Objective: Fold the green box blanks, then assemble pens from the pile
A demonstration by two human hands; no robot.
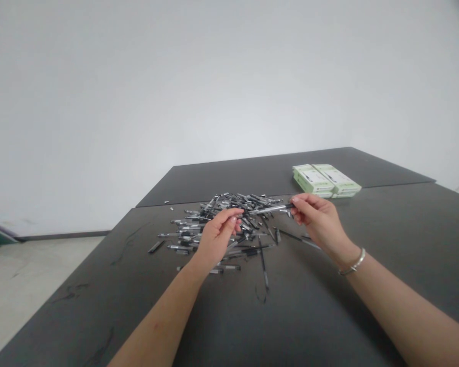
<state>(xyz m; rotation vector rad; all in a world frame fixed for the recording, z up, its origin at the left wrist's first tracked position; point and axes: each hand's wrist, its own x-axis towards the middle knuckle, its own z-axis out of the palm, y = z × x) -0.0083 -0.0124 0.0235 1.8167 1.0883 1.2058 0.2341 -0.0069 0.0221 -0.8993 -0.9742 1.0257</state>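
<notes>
A clear-barrelled pen [270,209] with dark ends is stretched between my two hands, roughly level above the table. My left hand [220,232] pinches its left end between thumb and fingertips. At the other end, the thumb and fingers of my right hand [317,216] are closed on its dark tip. Beneath and behind my hands spreads a loose heap of pens and pen parts [187,229], clear and black, lying in many directions. One dark pen piece [263,265] lies apart, nearer to me. My fingers partly cover both ends of the held pen.
Stacked green-and-white boxes [327,181] stand at the back right, beyond my right hand. The dark table [137,306] has a seam across it, and a pale wall [229,81] rises behind. A small black piece [156,246] lies left of the heap.
</notes>
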